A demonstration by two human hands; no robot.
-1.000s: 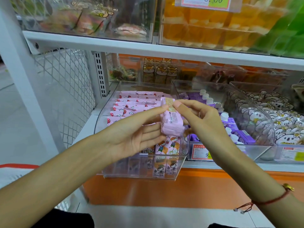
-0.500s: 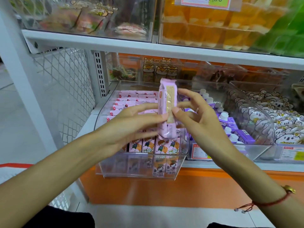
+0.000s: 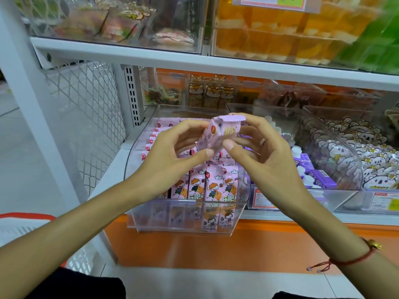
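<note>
pack (image 3: 212,134), pink and sealed, hangs in the air between both hands, above the front half of the clear bin (image 3: 183,216) on the lower shelf (image 3: 112,169). it is tilted, with its crimped end up and to the right.

head view: the left hand (image 3: 172,156) grips the pack's lower left part, thumb on the near face and curled fingers behind it. the right hand (image 3: 263,147) pinches the upper right part, its thumb pressed on the near face just beside the left thumb and its forefinger hooked over the crimped edge. its other fingers spread loosely behind. a ring (image 3: 262,140) sits on one right finger and a red bracelet (image 3: 354,257) circles that wrist.

below the hands the bin holds rows of like pink packs (image 3: 216,186) standing upright, the front row showing a cartoon child. just right of it lie purple cartons (image 3: 311,169) with white caps, and further right koala bags (image 3: 345,152). fox packs (image 3: 210,91) stand behind.

the upper shelf carries orange jelly cups (image 3: 280,33) under a price tag (image 3: 273,3). a white basket (image 3: 28,216) with a red rim shows at lower left, and a mesh panel (image 3: 86,93) closes the shelf's left side.
</note>
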